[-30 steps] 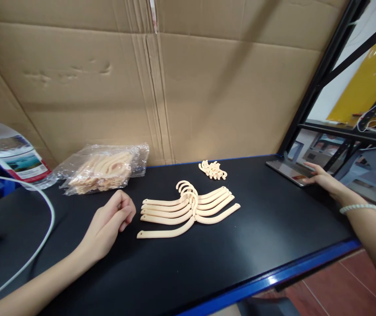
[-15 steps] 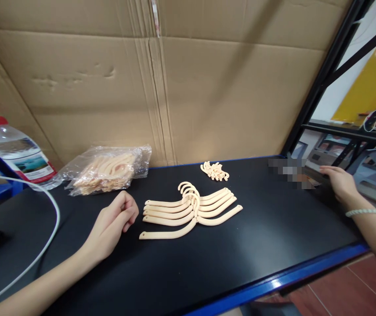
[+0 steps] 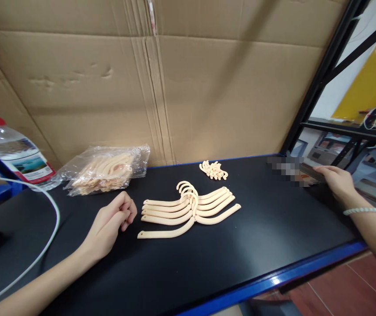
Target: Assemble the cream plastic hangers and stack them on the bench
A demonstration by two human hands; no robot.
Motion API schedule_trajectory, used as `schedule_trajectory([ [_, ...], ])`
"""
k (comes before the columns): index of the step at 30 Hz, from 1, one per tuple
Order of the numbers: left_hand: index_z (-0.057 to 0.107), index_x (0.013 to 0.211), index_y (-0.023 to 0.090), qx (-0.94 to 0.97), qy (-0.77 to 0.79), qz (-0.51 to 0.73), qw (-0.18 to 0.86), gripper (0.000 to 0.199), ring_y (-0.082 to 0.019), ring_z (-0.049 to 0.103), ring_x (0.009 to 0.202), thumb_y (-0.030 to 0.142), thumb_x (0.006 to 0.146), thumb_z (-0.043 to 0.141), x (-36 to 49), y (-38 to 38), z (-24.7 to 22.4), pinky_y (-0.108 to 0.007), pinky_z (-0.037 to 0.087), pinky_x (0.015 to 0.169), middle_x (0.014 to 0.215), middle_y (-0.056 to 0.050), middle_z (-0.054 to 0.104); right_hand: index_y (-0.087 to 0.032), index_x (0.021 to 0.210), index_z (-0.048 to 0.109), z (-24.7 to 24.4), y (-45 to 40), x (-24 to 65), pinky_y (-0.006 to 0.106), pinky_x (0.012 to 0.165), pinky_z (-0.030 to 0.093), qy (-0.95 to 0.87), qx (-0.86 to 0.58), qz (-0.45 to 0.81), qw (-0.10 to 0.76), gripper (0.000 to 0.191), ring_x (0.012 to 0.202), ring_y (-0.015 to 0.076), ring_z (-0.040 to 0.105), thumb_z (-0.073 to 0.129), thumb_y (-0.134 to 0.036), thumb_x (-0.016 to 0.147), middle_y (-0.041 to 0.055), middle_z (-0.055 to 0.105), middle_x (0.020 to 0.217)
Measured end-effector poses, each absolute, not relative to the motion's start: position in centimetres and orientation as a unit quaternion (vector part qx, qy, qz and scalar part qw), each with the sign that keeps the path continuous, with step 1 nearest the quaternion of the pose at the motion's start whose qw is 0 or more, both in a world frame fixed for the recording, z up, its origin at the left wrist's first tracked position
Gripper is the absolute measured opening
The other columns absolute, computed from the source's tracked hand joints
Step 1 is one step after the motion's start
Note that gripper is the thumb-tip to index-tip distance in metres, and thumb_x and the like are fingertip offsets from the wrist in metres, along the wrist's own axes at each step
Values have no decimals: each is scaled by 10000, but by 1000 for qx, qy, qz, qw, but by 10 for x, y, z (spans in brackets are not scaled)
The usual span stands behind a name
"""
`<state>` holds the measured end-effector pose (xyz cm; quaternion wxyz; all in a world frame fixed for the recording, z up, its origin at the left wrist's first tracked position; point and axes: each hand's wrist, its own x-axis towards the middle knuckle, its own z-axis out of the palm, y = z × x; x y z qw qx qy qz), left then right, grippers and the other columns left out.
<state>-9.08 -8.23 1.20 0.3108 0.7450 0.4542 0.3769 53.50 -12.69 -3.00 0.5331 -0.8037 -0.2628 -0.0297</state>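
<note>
Left hand [image 3: 111,223] was loosely curled shut, hangers [image 3: 194,210] just to its right, lying crosswise. Right hand [image 3: 338,182] was way farther off, couldn't tell its grip.

Cream hangers [image 3: 193,211], black tabletop [image 3: 240,250]

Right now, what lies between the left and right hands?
In the head view, the row of hanger-shaped pieces, then black tabletop, then a pixelated item by the right hand.

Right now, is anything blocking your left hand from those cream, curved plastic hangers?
Nothing visible blocks it. Just a narrow strip of flat black tabletop shows between the curled left hand and the cream, curved plastic hangers.
</note>
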Motion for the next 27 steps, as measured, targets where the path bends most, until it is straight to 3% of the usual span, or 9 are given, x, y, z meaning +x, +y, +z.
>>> schedule_trajectory([
  [13, 291, 706, 235, 742, 458, 376, 315, 139, -125, 396, 510, 218, 757, 420, -94, -80, 9, -263, 350, 498, 597, 56, 496, -215, 655, 702, -22, -129, 521, 465, 937, 428, -271, -801, -34, 533, 218, 971, 335, 603, 600, -395, 584, 74, 719, 815],
  [20, 292, 693, 234, 744, 461, 370, 311, 150, -124, 396, 502, 224, 778, 416, -92, -81, 11, -261, 348, 497, 595, 61, 496, -209, 670, 700, -20, -130, 516, 418, 969, 430, -279, -799, -23, 532, 229, 1002, 312, 621, 569, -385, 606, 72, 727, 875],
  [27, 327, 677, 232, 742, 467, 366, 313, 132, -137, 410, 512, 227, 783, 406, -93, -81, 10, -267, 353, 499, 591, 54, 493, -214, 654, 702, -20, -131, 516, 455, 976, 424, -287, -801, -26, 525, 215, 1019, 331, 613, 573, -380, 608, 72, 735, 864],
])
